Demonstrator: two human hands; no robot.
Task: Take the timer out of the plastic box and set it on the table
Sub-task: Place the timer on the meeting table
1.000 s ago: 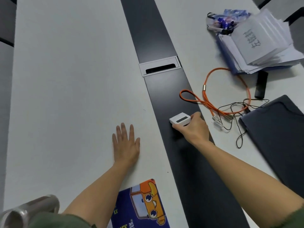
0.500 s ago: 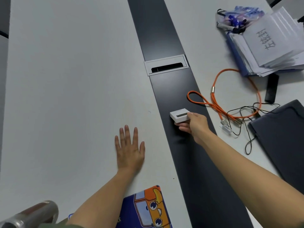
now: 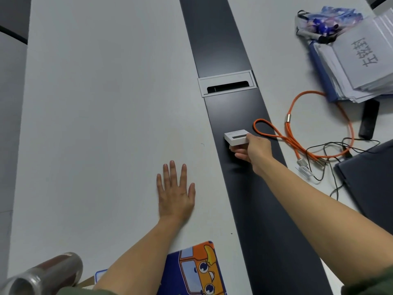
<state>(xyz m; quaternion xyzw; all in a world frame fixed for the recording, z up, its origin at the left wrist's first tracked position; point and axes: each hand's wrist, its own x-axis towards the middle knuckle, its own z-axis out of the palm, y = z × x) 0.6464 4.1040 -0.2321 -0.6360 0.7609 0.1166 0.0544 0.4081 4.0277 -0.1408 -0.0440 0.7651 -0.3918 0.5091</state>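
Your right hand [image 3: 256, 152] has carried the small white rectangular timer [image 3: 236, 137] forward along the dark centre strip [image 3: 214, 37] — fingers clamped on it, not yet released; left hand [image 3: 175, 192] lies flat, holding nothing.

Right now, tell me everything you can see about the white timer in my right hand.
The timer is a small, flat, rectangular white block that looks like matte plastic. A narrow dark strip, probably its display, runs along the side facing the camera. It is tilted, over the dark centre strip of the table, near one loop of the orange cable. The right hand pinches its right end, thumb on top and fingers underneath. Whether its underside touches the table cannot be told.
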